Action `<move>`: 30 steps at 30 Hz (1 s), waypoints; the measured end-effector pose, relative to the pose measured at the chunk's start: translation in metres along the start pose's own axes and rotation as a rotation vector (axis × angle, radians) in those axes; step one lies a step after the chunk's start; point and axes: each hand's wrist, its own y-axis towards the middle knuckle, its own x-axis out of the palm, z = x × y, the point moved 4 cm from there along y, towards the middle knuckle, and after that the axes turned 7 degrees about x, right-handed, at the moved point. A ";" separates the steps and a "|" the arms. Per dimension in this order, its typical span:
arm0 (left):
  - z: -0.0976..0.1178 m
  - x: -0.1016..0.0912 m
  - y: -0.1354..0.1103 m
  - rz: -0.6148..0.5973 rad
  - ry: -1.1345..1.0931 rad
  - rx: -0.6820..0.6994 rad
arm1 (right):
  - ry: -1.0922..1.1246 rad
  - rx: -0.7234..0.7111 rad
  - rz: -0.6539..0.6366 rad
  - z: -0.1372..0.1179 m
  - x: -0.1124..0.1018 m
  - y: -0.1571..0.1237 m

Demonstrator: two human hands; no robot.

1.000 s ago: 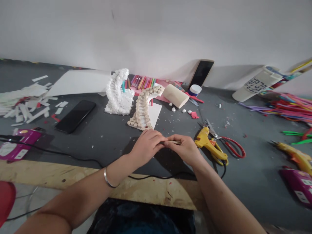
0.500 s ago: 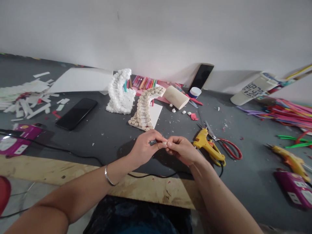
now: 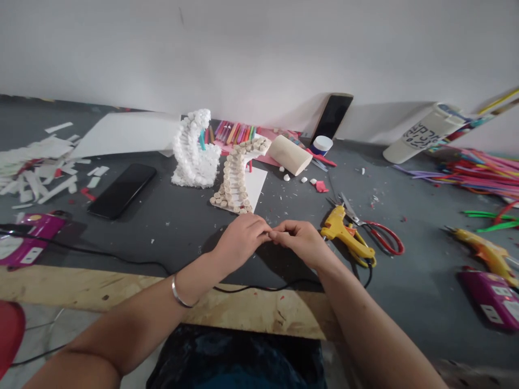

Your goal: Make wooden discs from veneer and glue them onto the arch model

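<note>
My left hand (image 3: pixel 240 241) and my right hand (image 3: pixel 302 243) meet fingertip to fingertip just above the dark grey table (image 3: pixel 170 227). Both pinch a small pale piece that is mostly hidden between the fingers. A silver bangle (image 3: pixel 178 294) sits on my left wrist. Just beyond the hands stands a curved beige staircase model (image 3: pixel 238 178) on white card, and a white foam spiral model (image 3: pixel 193 152) stands left of it. A yellow glue gun (image 3: pixel 348 240) lies right of my right hand.
Red-handled scissors (image 3: pixel 377 232) lie by the glue gun. A black phone (image 3: pixel 121 190) lies at left; another phone (image 3: pixel 331 116) leans on the wall. White paper strips (image 3: pixel 36 167), coloured sticks (image 3: pixel 482 178), a beige foam roll (image 3: pixel 290 156), a second glue gun (image 3: pixel 484 251) and a black cable (image 3: pixel 101 253) surround the area.
A thin pale stick showed between my hands a second ago; now only a small piece is pinched between the fingertips. The hands stay together at the same spot.
</note>
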 end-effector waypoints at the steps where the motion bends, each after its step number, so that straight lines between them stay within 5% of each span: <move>1: 0.001 -0.002 -0.001 0.020 0.007 0.002 | 0.028 0.003 -0.037 0.000 0.001 0.000; 6: 0.004 -0.010 -0.003 0.216 -0.186 -0.056 | 0.334 0.092 -0.226 -0.004 0.007 -0.003; 13: 0.003 -0.006 -0.003 0.356 -0.349 -0.127 | 0.449 0.122 -0.219 -0.006 0.014 -0.007; 17: -0.001 -0.003 0.001 0.286 -0.391 -0.119 | 0.349 0.049 -0.152 -0.007 0.008 -0.006; 24: 0.004 0.000 -0.001 0.017 0.051 0.046 | -0.069 -0.033 0.018 -0.007 -0.003 -0.006; 30: 0.010 -0.010 -0.001 0.188 0.003 0.060 | 0.226 0.052 -0.136 -0.006 0.004 -0.006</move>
